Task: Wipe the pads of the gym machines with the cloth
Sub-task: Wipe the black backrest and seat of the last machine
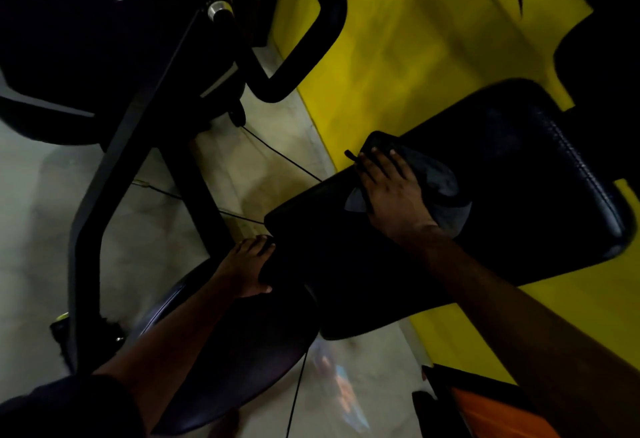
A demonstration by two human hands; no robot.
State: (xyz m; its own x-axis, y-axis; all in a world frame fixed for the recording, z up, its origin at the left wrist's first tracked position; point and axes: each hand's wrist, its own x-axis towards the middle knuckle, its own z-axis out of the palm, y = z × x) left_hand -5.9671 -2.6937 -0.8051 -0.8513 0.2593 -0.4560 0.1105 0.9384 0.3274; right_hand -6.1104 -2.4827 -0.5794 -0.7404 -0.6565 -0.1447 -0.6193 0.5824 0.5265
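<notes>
A long black padded back rest (512,174) slants across the right half of the view. On it lies a dark grey cloth (436,181), and my right hand (391,192) presses flat on that cloth, fingers spread toward the pad's left edge. My left hand (247,266) grips the lower left corner of the same pad, thumb on its face. Below my left forearm sits a round black seat pad (221,351).
A black machine frame (114,160) with a chrome knob (220,10) rises at left. A curved black handle (311,39) loops at top centre. Thin cables (277,153) cross the pale floor. The wall (415,57) behind is yellow. An orange object (485,410) sits bottom right.
</notes>
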